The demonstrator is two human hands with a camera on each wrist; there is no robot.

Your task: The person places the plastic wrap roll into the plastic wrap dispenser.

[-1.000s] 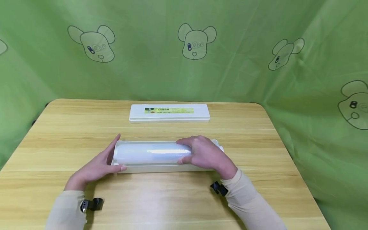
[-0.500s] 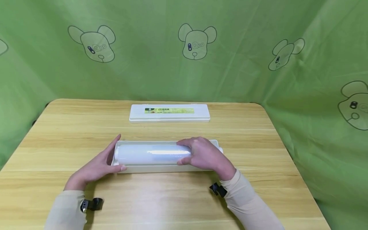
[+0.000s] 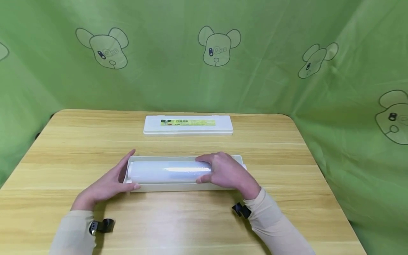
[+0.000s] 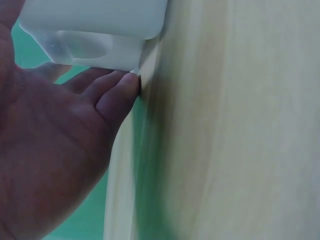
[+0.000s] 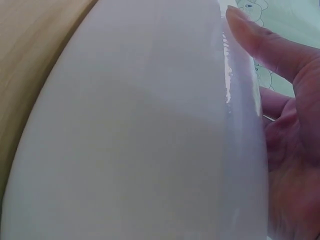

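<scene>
A roll of cling film (image 3: pixel 169 172) lies lengthwise in a long white plastic box (image 3: pixel 181 187) in the middle of the table. My right hand (image 3: pixel 227 171) grips the roll near its right end, fingers over the far side and thumb on the near side. At the box's left end, my left hand (image 3: pixel 106 186) holds it between a thumb at the front and fingers at the back. The left wrist view shows the box's end (image 4: pixel 90 47) against my left hand (image 4: pixel 60 135). In the right wrist view, the box's front wall (image 5: pixel 125 125) hides most of the roll.
Behind the box, near the table's far edge, lies a flat white lid (image 3: pixel 188 130) with a green and yellow label (image 3: pixel 188 122). Green curtains (image 3: pixel 165 81) printed with cartoon heads stand behind and beside the wooden table (image 3: pixel 172 219).
The roll has sunk slightly lower into the box and shifted a little left, with my right hand moving along with it. My left hand stays in place on the box's left end.
</scene>
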